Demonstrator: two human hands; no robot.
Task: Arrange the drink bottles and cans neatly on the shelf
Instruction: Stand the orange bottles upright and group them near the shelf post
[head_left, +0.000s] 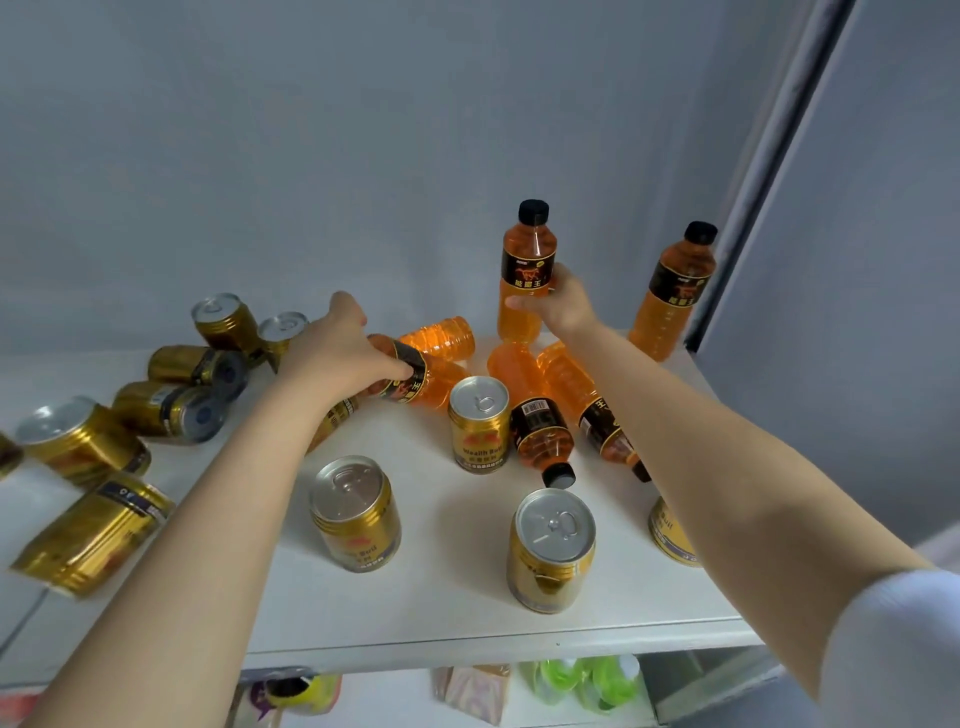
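Note:
Orange drink bottles with black caps and gold cans are scattered on a white shelf (447, 618). My right hand (563, 304) grips an upright bottle (525, 270) near the back wall. Another upright bottle (675, 296) stands at the back right corner. My left hand (337, 353) is closed on a lying bottle (415, 376); a second one (441, 336) lies just behind it. Two more bottles (535, 410) (587, 405) lie side by side under my right forearm. Three cans (478, 423) (356, 514) (550, 551) stand upright in front.
Several gold cans (171, 410) lie tipped or leaning at the shelf's left. One can (670, 535) is half hidden under my right forearm. A grey frame post (769, 171) borders the shelf on the right. Green and mixed packages (571, 680) sit on the shelf below.

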